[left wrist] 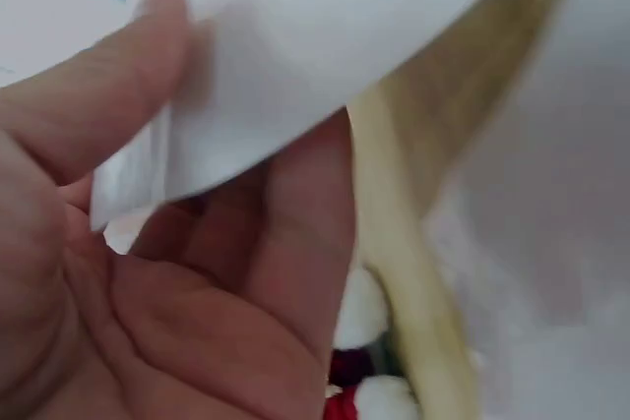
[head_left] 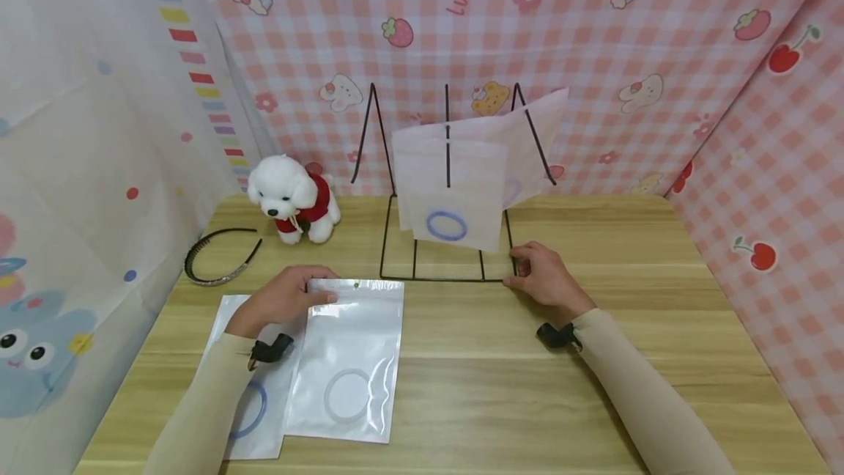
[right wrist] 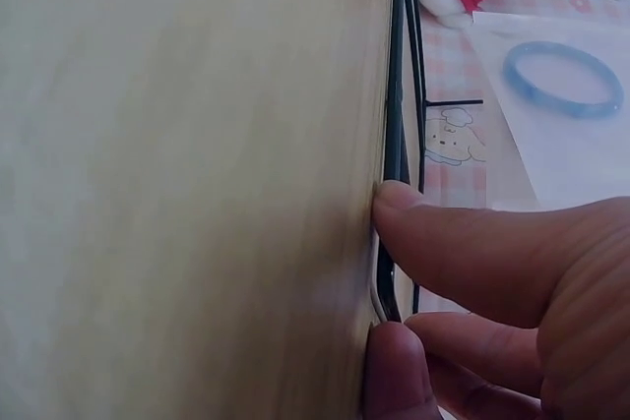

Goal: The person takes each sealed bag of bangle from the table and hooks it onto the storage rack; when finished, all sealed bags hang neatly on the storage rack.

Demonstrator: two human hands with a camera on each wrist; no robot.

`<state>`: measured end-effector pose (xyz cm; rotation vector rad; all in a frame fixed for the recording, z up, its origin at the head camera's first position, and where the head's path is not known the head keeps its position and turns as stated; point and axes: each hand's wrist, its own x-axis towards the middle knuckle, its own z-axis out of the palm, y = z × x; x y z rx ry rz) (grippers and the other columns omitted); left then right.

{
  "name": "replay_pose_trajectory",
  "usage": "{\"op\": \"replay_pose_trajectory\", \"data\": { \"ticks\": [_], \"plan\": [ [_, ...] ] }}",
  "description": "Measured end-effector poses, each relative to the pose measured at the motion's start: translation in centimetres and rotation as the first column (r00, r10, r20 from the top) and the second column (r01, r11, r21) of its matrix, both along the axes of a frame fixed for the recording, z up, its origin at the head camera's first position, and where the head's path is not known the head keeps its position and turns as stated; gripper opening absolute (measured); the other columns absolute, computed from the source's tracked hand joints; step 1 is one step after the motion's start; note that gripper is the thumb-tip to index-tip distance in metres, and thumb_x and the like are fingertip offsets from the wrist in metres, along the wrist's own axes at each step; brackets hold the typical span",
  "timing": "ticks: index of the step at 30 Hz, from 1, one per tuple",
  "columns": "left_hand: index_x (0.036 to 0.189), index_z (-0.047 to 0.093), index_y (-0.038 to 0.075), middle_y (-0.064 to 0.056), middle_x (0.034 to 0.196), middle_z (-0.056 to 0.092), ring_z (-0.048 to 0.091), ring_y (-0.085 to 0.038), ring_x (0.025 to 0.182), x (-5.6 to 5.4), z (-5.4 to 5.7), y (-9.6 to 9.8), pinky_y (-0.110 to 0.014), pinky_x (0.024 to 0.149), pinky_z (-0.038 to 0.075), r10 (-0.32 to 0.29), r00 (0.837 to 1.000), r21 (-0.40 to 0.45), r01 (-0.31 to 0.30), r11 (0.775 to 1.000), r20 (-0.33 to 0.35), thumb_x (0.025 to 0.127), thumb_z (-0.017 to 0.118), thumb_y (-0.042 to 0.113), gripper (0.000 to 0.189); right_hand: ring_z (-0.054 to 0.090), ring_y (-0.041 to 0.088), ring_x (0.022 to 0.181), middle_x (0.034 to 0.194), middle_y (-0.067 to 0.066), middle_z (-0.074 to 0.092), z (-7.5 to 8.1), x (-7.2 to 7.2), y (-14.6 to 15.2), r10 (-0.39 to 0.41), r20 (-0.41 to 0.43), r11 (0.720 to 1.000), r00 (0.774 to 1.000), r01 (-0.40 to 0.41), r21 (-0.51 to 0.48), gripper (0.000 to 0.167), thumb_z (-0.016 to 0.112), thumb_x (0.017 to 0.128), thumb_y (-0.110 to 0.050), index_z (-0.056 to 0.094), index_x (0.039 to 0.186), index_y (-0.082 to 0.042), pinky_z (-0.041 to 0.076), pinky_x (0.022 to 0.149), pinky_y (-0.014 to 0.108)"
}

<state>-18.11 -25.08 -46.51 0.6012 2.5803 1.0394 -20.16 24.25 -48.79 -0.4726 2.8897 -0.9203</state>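
In the head view our left hand (head_left: 283,303) pinches a flat white plastic pouch (head_left: 346,354) by its top, front-left of the black wire rack (head_left: 448,280) our right hand (head_left: 549,278) grips. The left wrist view shows our thumb (left wrist: 108,86) over the pouch; the right, fingertips (right wrist: 399,361) nipping the rack's corner.

2 plain beige sleeves (head_left: 642,387); 2 black wrist cameras (head_left: 556,336).

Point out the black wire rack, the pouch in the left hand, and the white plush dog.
Black wire rack (head_left: 455,281), head view: front base bar.
Pouch (head_left: 352,350), head view: middle of its front.
White plush dog (head_left: 289,191), head view: its head.
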Motion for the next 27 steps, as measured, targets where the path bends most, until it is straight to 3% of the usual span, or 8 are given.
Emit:
{"op": "replay_pose_trajectory", "data": {
  "ticks": [6,15,21,27],
  "plan": [
    [0.119,0.078,0.022,0.001,0.112,0.076,0.061,-0.021,0.094,0.3,1.8,0.4,-0.031,0.078,0.052,0.034,0.999,0.057,-0.035,0.998,0.02,0.102,0.072,0.028,0.019,0.057,0.022,0.085,0.106,0.016,0.062,0.0,-0.2,-0.1,-0.002,-0.007,1.0,1.0,0.002,-0.002,0.055,0.084,0.092,-0.017,0.064,0.136,0.008,0.046,0.077,0.037],
    [0.115,0.079,0.013,-0.004,0.095,0.074,0.057,-0.015,0.072,1.4,4.9,1.7,-0.028,0.063,0.05,0.064,0.997,0.168,-0.056,0.984,-0.04,0.102,0.072,0.022,0.018,0.058,0.023,0.088,0.108,0.015,0.062,-0.2,-0.2,0.0,-0.018,0.017,1.0,1.0,0.018,0.004,0.056,0.083,0.093,-0.018,0.063,0.139,0.008,0.047,0.078,0.037],
    [0.11,0.079,0.007,-0.005,0.084,0.074,0.06,-0.012,0.064,2.3,7.4,2.4,-0.027,0.058,0.052,0.095,0.985,0.259,-0.055,0.964,-0.143,0.101,0.072,0.013,0.013,0.058,0.023,0.088,0.108,0.015,0.062,-0.2,-0.1,0.0,-0.021,0.012,1.0,1.0,0.021,-0.004,0.055,0.083,0.093,-0.017,0.063,0.138,0.008,0.047,0.078,0.037],
    [0.106,0.08,0.005,0.002,0.074,0.071,0.056,-0.007,0.054,2.6,9.5,2.5,-0.025,0.05,0.049,0.125,0.955,0.357,-0.021,0.934,-0.271,0.099,0.073,0.005,0.01,0.057,0.022,0.086,0.105,0.014,0.062,-0.2,0.0,-0.2,-0.016,0.0,1.0,1.0,0.016,-0.008,0.054,0.083,0.092,-0.016,0.064,0.136,0.008,0.047,0.078,0.037]
  ]
}}
